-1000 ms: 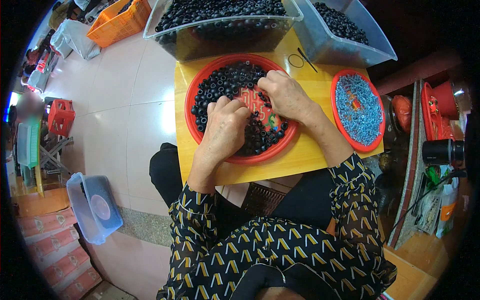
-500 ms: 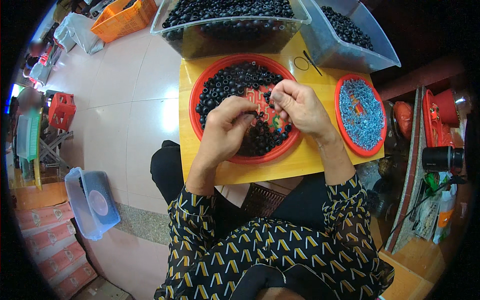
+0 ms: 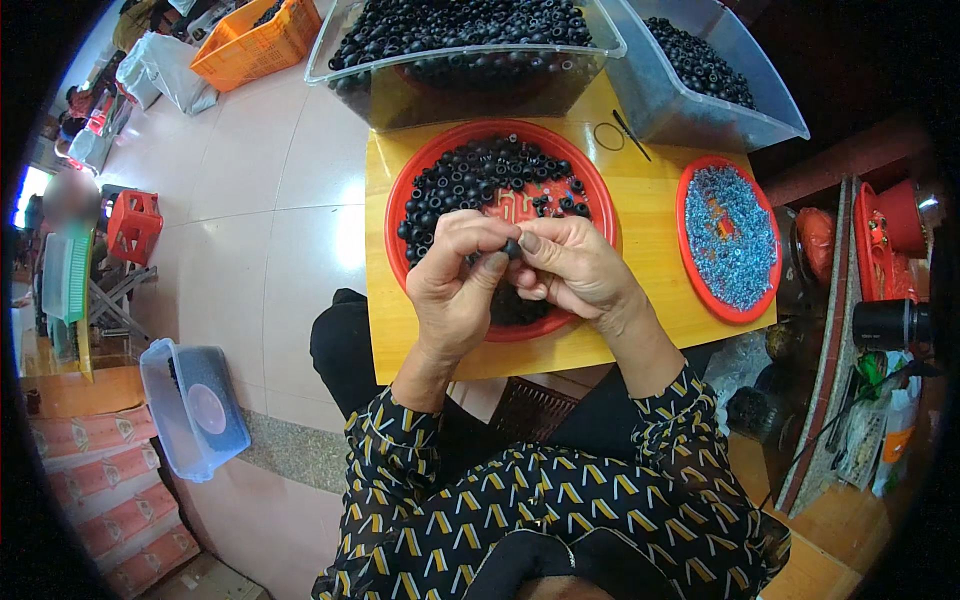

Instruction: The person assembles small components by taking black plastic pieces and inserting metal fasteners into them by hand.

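Note:
Over the front of a red round tray [image 3: 398,262], my two hands meet fingertip to fingertip. Between thumb and fingers my left hand [image 3: 452,280] pinches a small black round piece [image 3: 511,249]. My right hand [image 3: 585,268] is closed against that piece from the other side, and whatever its fingertips hold is hidden. Loose black ring-like pieces [image 3: 440,185] heap along the tray's left and back, with more partly covered below my hands. To the right, a smaller red tray [image 3: 688,262] carries many tiny clear bluish pieces [image 3: 738,262].
Two clear plastic bins, a large one [image 3: 470,85] and another [image 3: 690,120], hold black pieces at the table's back. A black ring and thin stick [image 3: 631,135] lie on the yellow table [image 3: 660,345]. A bluish bin [image 3: 195,410] stands on the floor at left.
My hands have come together from apart, the right moving left and slightly down. A black piece now shows between the fingertips. The whole view has shifted slightly.

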Action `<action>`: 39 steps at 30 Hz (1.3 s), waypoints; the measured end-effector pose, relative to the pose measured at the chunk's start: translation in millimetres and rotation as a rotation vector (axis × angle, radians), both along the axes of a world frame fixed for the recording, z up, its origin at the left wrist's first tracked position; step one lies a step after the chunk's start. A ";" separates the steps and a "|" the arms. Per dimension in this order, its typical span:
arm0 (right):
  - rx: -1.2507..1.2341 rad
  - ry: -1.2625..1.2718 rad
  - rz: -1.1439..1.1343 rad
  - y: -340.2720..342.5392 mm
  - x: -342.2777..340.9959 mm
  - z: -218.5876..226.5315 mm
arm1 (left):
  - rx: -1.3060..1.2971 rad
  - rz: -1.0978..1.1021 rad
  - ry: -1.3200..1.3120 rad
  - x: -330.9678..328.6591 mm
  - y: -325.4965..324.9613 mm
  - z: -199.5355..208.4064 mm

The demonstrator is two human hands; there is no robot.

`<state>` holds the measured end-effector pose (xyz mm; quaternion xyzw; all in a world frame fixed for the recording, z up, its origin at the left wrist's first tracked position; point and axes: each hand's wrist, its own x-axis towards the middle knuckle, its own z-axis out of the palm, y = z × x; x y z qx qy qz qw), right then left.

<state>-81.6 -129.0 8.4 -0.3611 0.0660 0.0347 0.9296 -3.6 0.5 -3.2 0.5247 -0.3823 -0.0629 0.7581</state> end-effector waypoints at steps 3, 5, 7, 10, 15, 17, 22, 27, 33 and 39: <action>0.087 -0.054 0.072 -4.2 -1.0 -1.9 | 0.014 -0.031 -0.071 1.6 -0.9 -1.8; 0.111 -0.084 0.099 -5.2 -3.2 -1.9 | 0.046 -0.014 -0.103 4.1 1.4 -0.4; 0.090 -0.050 0.098 -4.8 -3.6 0.6 | 0.058 0.002 -0.074 3.4 2.4 0.9; 0.044 -0.056 0.075 -7.2 -3.6 4.2 | 0.049 0.087 -0.093 -2.4 0.5 9.4; -0.079 0.031 -0.032 -7.8 -1.4 1.2 | 0.128 0.184 -0.626 2.9 -1.7 5.4; -0.118 0.066 -0.069 -8.1 -3.0 0.4 | 0.135 0.199 -0.630 1.4 -3.2 3.5; -0.230 0.075 -0.157 -5.6 -2.5 1.6 | 0.259 0.235 -0.610 -1.5 -4.0 3.9; -0.349 0.047 -0.245 3.5 -3.9 -1.9 | 0.394 0.294 -0.535 -7.8 -4.9 3.7; -0.889 -0.037 -0.384 2.9 -6.9 11.3 | 0.425 0.115 0.104 -10.4 4.3 8.1; -1.752 -0.177 -0.523 -20.1 -3.4 -0.4 | 0.182 -0.180 0.734 -3.4 6.1 7.1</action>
